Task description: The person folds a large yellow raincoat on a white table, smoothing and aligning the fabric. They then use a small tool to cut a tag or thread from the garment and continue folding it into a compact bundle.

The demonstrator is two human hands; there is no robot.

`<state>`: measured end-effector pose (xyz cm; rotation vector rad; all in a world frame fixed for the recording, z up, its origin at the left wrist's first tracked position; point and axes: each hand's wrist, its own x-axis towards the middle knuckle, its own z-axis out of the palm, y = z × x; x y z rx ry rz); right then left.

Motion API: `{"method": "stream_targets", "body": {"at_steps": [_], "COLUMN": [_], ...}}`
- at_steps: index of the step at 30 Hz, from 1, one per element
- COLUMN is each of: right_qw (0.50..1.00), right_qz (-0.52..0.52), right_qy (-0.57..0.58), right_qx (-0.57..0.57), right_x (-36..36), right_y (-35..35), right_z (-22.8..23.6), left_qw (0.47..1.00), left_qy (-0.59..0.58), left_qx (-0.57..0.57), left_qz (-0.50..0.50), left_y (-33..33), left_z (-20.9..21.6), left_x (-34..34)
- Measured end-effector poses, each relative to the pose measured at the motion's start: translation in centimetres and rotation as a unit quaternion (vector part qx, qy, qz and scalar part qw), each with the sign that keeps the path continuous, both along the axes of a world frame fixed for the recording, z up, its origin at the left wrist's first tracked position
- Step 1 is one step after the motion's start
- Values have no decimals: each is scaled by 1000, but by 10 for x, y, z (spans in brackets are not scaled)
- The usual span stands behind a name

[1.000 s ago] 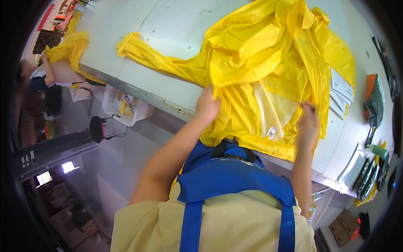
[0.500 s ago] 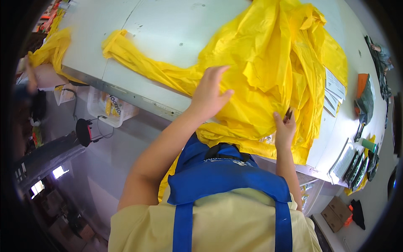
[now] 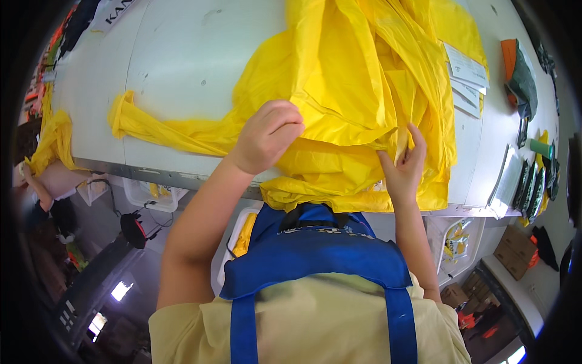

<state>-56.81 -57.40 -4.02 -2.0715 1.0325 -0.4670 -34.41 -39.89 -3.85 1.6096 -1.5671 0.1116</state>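
A large, thin, shiny yellow garment point(image 3: 339, 73) lies bunched over the table, and one sleeve-like length stretches left. My left hand point(image 3: 267, 136) is closed in a pinch on a raised fold of it, knuckles up. My right hand point(image 3: 403, 173) rests against the cloth near the table's front edge. Its thumb and forefinger are stretched apart with yellow cloth between them; the other fingers are mostly hidden. A gathered lower part of the garment hangs over the edge, close to my blue apron point(image 3: 315, 261).
On the pale table point(image 3: 176, 67), white printed sheets point(image 3: 467, 73) lie right of the garment. Farther right are an orange and dark green bundle point(image 3: 518, 79), papers point(image 3: 506, 176) and dark packs point(image 3: 530, 188). White bins point(image 3: 464, 239) sit below the edge. Another person's arm point(image 3: 39, 188) shows far left.
My left hand has gone from open fingers above the cloth to pinching a fold. A dark, pointed item seen at my right fingers is no longer plain. The view has shifted.
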Motion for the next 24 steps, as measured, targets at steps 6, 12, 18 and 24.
{"method": "stream_targets", "body": {"at_steps": [6, 12, 18, 24], "right_qw": [984, 956, 932, 925], "right_qz": [116, 287, 319, 286], "right_qy": [-91, -61, -106, -167], "right_qx": [98, -28, -135, -185], "right_x": [10, 11, 0, -12], "right_y": [-9, -19, -16, -8], "right_z": [0, 20, 12, 6], "left_qw": [999, 858, 763, 752], "left_qy": [-3, 488, 611, 617], "left_qx": [27, 108, 133, 143], "left_qz": [29, 118, 166, 183], "left_y": [8, 8, -5, 6], "left_z": [5, 0, -2, 6], "left_x": [2, -16, -17, -7]}}
